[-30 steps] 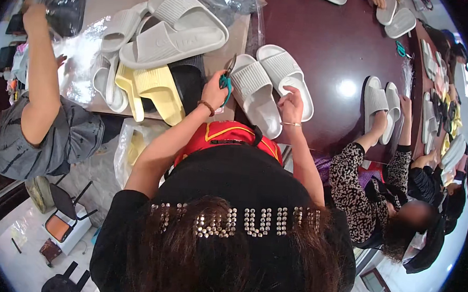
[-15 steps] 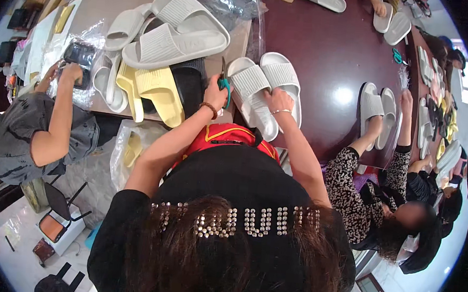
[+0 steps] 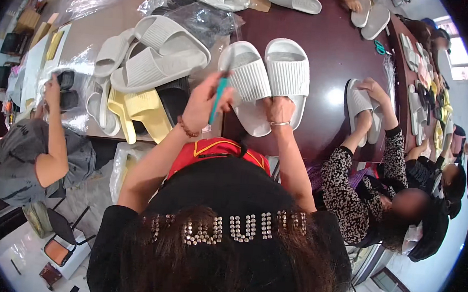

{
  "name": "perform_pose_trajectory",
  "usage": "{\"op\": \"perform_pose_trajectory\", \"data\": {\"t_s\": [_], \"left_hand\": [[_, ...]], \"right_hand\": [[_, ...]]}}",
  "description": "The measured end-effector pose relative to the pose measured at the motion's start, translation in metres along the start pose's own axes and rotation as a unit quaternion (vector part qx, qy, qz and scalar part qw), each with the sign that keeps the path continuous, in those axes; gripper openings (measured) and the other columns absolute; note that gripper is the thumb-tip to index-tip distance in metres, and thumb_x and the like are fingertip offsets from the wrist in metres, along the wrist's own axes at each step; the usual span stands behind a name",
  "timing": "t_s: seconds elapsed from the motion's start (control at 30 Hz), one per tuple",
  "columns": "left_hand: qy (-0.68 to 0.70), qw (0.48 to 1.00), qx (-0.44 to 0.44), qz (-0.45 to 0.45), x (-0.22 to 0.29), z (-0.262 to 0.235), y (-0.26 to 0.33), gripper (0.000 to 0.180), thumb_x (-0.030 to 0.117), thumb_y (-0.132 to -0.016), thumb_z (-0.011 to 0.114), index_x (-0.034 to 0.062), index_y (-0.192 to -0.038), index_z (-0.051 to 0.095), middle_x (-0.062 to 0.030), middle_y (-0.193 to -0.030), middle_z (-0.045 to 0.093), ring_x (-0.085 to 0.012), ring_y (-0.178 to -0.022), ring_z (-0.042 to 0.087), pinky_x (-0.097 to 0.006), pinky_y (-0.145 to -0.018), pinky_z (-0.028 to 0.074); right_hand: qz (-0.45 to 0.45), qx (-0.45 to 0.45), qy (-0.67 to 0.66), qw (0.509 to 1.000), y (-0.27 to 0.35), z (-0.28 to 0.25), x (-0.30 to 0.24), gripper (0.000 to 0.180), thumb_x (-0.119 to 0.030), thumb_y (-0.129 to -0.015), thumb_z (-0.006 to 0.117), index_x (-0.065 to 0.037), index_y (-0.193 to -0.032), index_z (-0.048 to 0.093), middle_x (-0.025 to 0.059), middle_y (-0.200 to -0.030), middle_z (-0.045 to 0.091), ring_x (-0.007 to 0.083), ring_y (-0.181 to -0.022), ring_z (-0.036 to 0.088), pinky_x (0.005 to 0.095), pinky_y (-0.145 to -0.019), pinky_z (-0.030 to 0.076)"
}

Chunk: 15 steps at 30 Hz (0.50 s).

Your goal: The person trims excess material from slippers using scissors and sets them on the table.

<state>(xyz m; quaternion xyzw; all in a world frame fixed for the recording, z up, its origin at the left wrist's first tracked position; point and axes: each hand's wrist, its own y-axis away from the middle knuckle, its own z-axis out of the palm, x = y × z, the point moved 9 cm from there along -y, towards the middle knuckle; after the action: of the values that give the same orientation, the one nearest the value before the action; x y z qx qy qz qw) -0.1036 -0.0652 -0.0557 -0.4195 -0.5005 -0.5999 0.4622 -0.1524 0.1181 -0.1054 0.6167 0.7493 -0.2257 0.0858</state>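
Note:
My left hand is closed around teal-handled scissors, whose blurred dark blades point away from me just left of the grey slippers. Two light grey slippers with ribbed straps lie side by side before me, toes away. My right hand is closed at the near edge of the strap of the right slipper, its fingertips tucked out of sight. Its knuckles lie close to the inner edge of the left slipper.
Left of me sit piled grey slippers, yellow slippers and clear plastic bags. A co-worker at right handles a grey pair; another works at left. Teal scissors lie on the dark red table.
My left hand has lifted and turned the scissors beside the slippers. The grey pair now lies straighter, with my right hand still at the right one. The right co-worker's hand has come onto their slippers.

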Motion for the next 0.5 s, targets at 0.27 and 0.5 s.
{"op": "perform_pose_trajectory", "data": {"t_s": [0.27, 0.5], "left_hand": [[0.160, 0.962, -0.166, -0.147, -0.016, 0.066, 0.000, 0.044, 0.031, -0.083, 0.044, 0.0054, -0.119, 0.041, -0.0146, -0.075, 0.059, -0.0168, -0.057, 0.057, -0.025, -0.048, 0.045], [0.183, 0.948, -0.132, -0.226, -0.017, 0.067, 0.009, 0.045, 0.033, -0.082, 0.043, 0.0074, -0.119, 0.041, -0.0166, -0.079, 0.058, -0.0196, -0.060, 0.058, -0.030, -0.057, 0.048]], "right_hand": [[-0.063, 0.046, -0.039, 0.996, 0.013, -0.007, -0.010, 0.023, -0.028, -0.067, 0.063, -0.009, -0.078, 0.061, 0.0110, -0.058, 0.057, 0.0293, -0.050, 0.056, 0.0393, -0.046, 0.045], [-0.060, 0.025, -0.016, 0.998, 0.020, -0.010, -0.012, 0.019, -0.021, -0.061, 0.065, -0.008, -0.075, 0.062, 0.0115, -0.058, 0.057, 0.0286, -0.051, 0.057, 0.0390, -0.047, 0.046]]}}
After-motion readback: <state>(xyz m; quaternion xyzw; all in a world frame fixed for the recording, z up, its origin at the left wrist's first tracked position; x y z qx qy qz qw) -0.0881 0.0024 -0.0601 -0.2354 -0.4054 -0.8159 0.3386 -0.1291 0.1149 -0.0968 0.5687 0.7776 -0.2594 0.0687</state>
